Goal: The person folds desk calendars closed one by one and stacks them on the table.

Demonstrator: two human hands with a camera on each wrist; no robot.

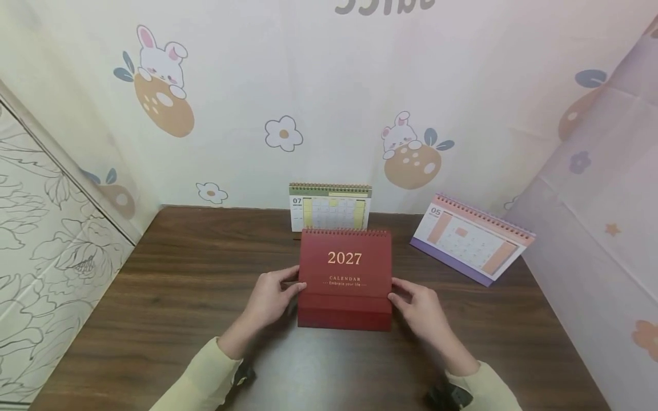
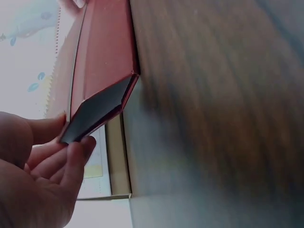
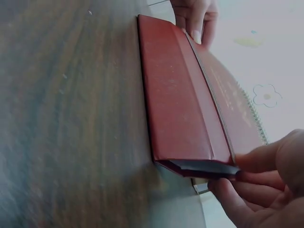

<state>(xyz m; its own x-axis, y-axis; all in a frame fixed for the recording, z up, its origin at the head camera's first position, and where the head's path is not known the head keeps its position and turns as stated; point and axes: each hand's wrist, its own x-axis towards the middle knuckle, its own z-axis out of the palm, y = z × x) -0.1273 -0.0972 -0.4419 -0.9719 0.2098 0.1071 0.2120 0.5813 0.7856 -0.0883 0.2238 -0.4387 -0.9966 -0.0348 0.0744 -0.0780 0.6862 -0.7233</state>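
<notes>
Calendar (image 1: pixel 344 271) of red colour, printed with 2027, is at the worktop (image 1: pixel 195 274); whether its base touches fully, I cannot tell. The left hand (image 1: pixel 269 294) pinches its left edge, thumb in front, and the right hand (image 1: pixel 424 311) pinches its right edge likewise. Behind it stands a green-topped calendar (image 1: pixel 331 208); to its right, farther back, a purple-edged calendar (image 1: pixel 470 242).

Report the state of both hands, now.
Left hand: holding the red 2027 calendar by its left edge, thumb in front.
Right hand: holding the same calendar by its right edge.
</notes>
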